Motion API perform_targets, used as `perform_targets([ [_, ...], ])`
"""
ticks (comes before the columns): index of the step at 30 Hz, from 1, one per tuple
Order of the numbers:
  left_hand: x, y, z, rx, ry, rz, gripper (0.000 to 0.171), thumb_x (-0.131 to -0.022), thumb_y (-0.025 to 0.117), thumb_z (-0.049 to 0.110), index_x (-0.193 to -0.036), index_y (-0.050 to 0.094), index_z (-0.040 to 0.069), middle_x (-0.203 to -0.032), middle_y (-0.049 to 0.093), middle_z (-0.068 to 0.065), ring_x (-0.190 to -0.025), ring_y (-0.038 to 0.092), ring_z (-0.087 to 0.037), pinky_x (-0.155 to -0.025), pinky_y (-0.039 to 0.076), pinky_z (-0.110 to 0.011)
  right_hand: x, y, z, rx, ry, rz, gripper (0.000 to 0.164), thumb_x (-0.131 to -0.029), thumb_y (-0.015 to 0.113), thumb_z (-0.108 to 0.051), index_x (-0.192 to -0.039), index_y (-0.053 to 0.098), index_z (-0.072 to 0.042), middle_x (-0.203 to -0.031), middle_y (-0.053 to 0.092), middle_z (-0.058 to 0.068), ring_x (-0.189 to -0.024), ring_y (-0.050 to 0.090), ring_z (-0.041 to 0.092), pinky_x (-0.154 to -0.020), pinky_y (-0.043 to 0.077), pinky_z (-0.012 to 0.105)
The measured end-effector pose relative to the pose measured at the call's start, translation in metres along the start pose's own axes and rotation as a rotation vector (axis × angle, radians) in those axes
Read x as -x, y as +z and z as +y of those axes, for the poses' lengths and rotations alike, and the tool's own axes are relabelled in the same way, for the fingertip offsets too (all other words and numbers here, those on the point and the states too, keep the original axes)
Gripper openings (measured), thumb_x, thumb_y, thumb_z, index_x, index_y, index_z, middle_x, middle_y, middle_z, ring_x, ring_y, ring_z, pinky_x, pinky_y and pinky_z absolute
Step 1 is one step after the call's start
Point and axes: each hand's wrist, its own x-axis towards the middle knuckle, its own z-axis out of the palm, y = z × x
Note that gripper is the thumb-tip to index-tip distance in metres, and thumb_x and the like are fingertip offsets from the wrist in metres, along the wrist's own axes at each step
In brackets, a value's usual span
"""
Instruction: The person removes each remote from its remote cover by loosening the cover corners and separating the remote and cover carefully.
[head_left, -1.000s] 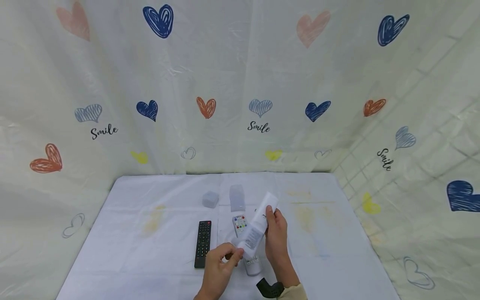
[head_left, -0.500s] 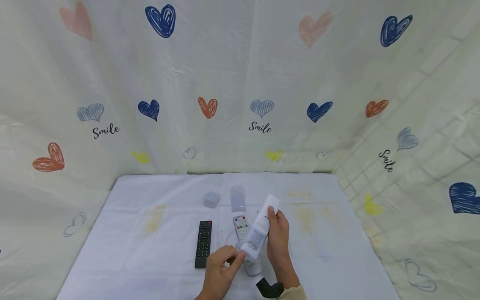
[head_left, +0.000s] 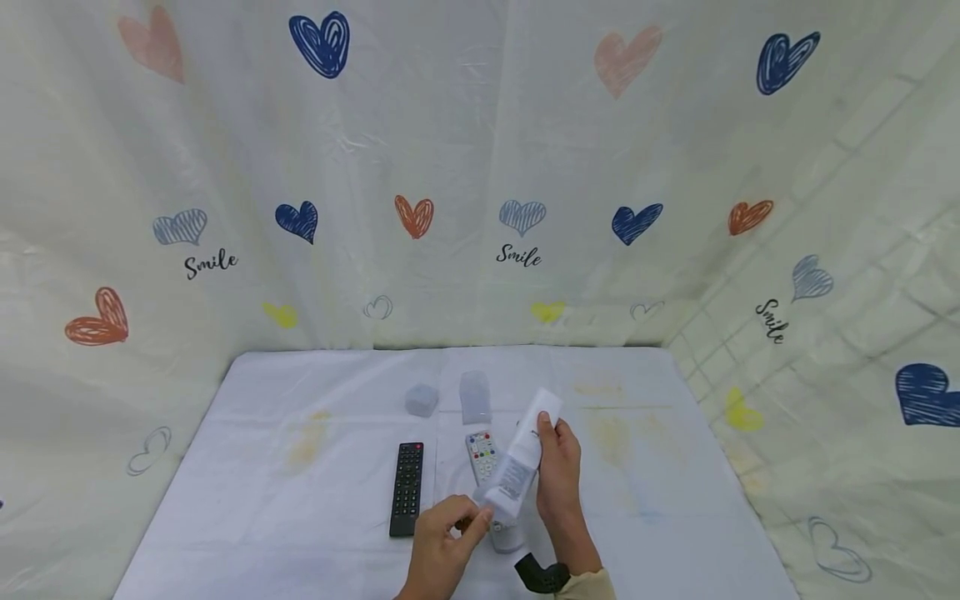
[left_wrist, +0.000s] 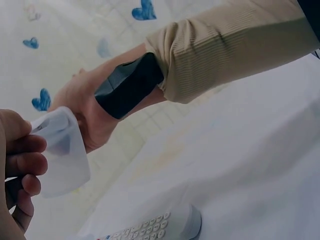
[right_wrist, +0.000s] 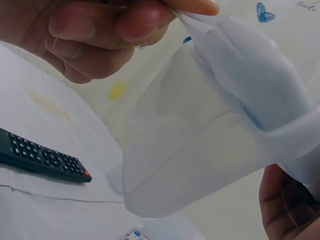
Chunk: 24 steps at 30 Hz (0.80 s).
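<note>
My right hand [head_left: 558, 475] grips a long white remote control [head_left: 542, 412], held tilted above the table; small print shows on it but no keys. A translucent sleeve [right_wrist: 170, 145] wraps the lower part of this remote, with a loose flap standing away from it in the right wrist view. My left hand [head_left: 442, 533] pinches the edge of the sleeve between thumb and fingers, its other fingers curled. Under the hands lies a white remote with coloured buttons [head_left: 481, 450], partly hidden by the held remote. To the left rests a black remote [head_left: 407, 490].
Behind the hands, two translucent pieces lie on the white-covered table [head_left: 300, 500]: a small squarish piece [head_left: 422, 400] and a longer sleeve [head_left: 474, 397]. A heart-printed curtain [head_left: 450, 150] hangs around the table's back and sides. A black wrist device [head_left: 542, 575] sits at my right sleeve.
Both hands have shifted slightly to the right, carrying the remote and its sleeve. Their holds look the same, and the table items have stayed in place.
</note>
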Motion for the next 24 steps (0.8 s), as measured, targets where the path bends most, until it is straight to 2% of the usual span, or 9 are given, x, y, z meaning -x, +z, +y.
perform_targets([
  [7, 0.0002, -0.0004, -0.0004, -0.027, 0.02, 0.0, 0.027, -0.09, 0.071, 0.031, -0.066, 0.059, 0.029, -0.065, 0.057, 0.015, -0.063, 0.051, 0.002, -0.061, 0.047, -0.018, -0.0006, -0.0012, -0.0076, 0.028, -0.015, -0.005, 0.045, -0.103, 0.048, -0.039, -0.128, 0.051, -0.002, -0.101, 0.062, 0.008, -0.082, 0.064, 0.013, -0.071, 0.056, 0.027],
  [12, 0.0005, 0.0002, -0.0011, -0.017, 0.033, 0.001, 0.027, -0.09, 0.071, 0.03, -0.066, 0.058, 0.028, -0.064, 0.055, 0.014, -0.063, 0.05, 0.002, -0.061, 0.047, -0.018, -0.0048, -0.0033, -0.0016, 0.039, -0.037, 0.009, 0.048, -0.101, 0.05, -0.046, -0.128, 0.052, -0.006, -0.103, 0.062, 0.009, -0.084, 0.064, 0.015, -0.071, 0.056, 0.027],
  [24, 0.0022, 0.0005, -0.003, 0.01, 0.019, -0.009, 0.026, -0.09, 0.071, 0.031, -0.066, 0.06, 0.027, -0.065, 0.058, 0.012, -0.063, 0.05, 0.002, -0.06, 0.046, -0.018, -0.0059, -0.0044, -0.0025, 0.041, -0.037, 0.031, 0.048, -0.1, 0.051, -0.047, -0.126, 0.053, -0.007, -0.102, 0.062, 0.008, -0.086, 0.064, 0.015, -0.073, 0.056, 0.028],
])
